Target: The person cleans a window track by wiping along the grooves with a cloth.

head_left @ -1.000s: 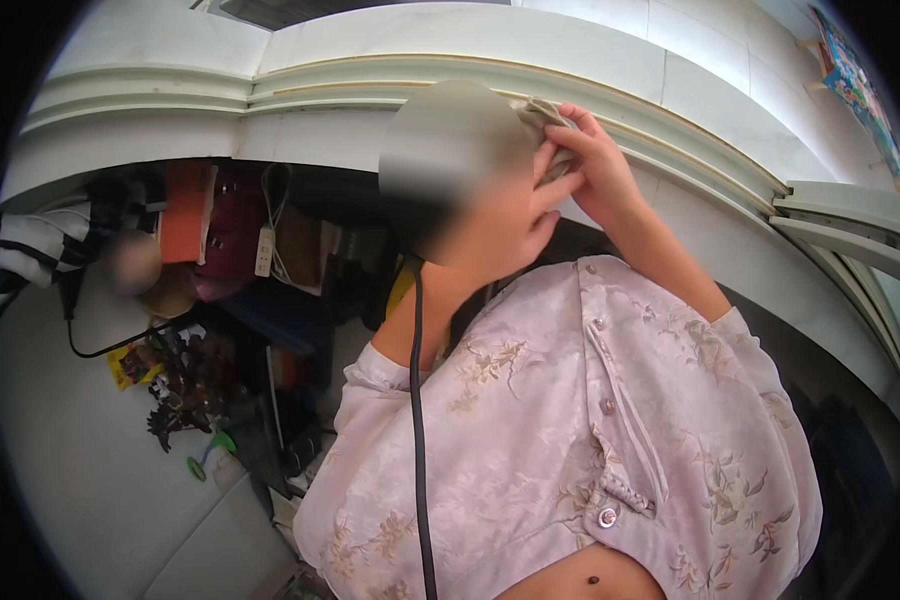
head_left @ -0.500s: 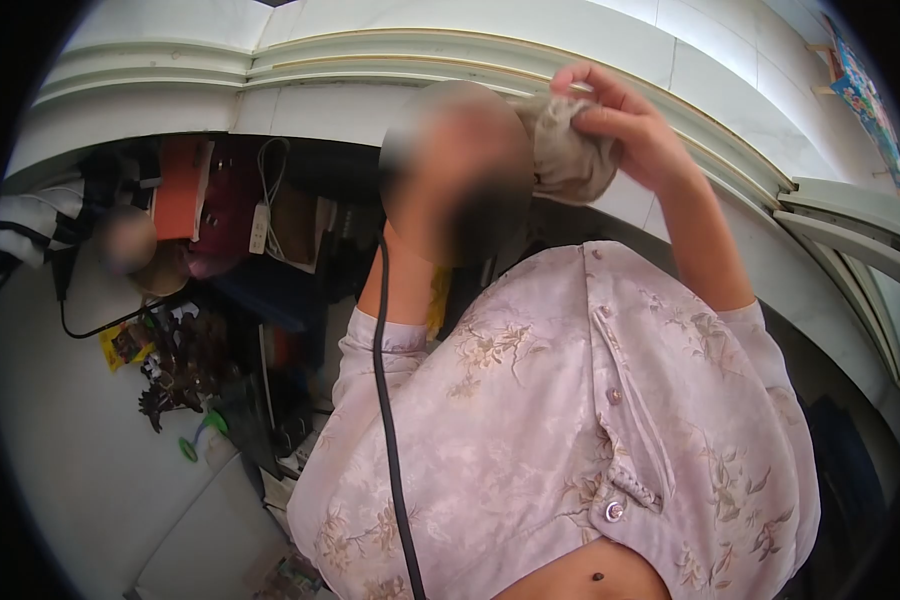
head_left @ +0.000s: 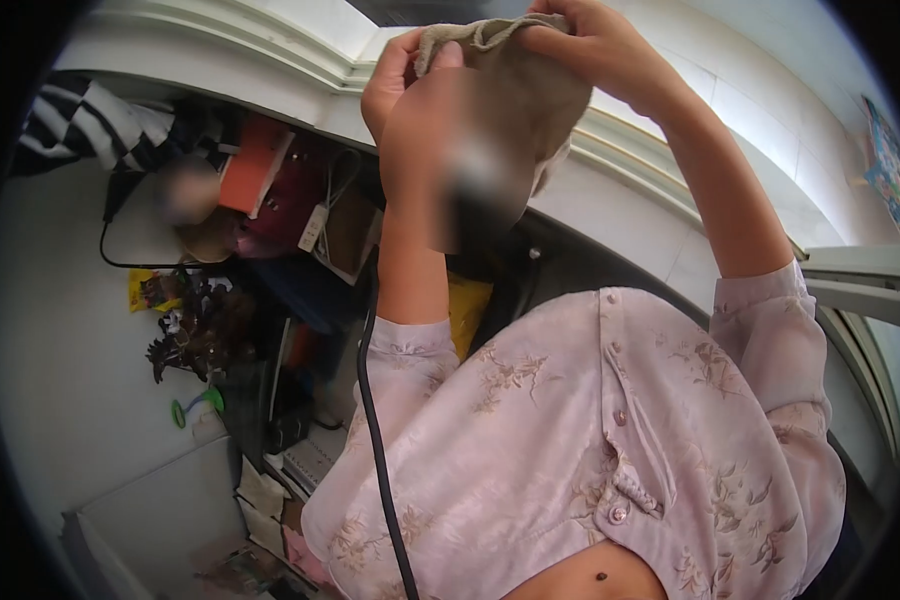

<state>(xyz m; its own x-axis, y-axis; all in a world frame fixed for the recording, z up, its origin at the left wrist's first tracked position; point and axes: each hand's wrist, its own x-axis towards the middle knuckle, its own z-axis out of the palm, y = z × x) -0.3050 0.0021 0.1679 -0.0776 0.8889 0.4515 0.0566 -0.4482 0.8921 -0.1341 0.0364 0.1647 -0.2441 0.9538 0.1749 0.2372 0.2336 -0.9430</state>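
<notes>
At the top of the head view, a grey-beige cloth hangs between my two hands with its hemmed edge uppermost. My left hand is closed on the cloth's left edge, and its thumb lies over the hem. On the other side, the fingers and thumb of my right hand pinch the upper right edge. A blurred patch hides part of my left hand and the middle of the cloth. Whether anything lies inside or behind the cloth, I cannot tell.
Behind the cloth runs a pale ledge with window tracks. To the left are an orange box-like item, a white power strip, striped fabric and dark toy-like figures. A black cable hangs before my shirt.
Both hands have risen in view. The cloth, bunched in my right hand before, now spreads between the two hands, and my left hand grips its edge. The view has turned slightly.
</notes>
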